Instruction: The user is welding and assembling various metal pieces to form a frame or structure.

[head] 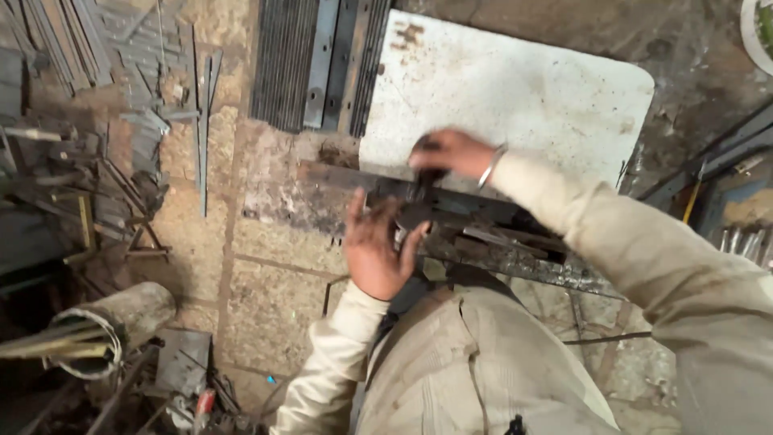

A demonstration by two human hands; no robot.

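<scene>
My left hand (375,248) rests with fingers spread on the near end of a dark metal bar assembly (475,229) lying across the stone floor. My right hand (451,153), with a metal bangle on the wrist, is closed around a small dark tool or handle (427,173) above the same bar. Motion blur hides what the tool is. Both sleeves are cream coloured.
A white rusty metal sheet (523,89) lies beyond the bar. Bundles of flat steel strips (310,60) lie at the top, and more strips and scrap (88,121) lie at the left. A roll with rods (88,330) lies lower left, and angle irons (717,157) lie at the right.
</scene>
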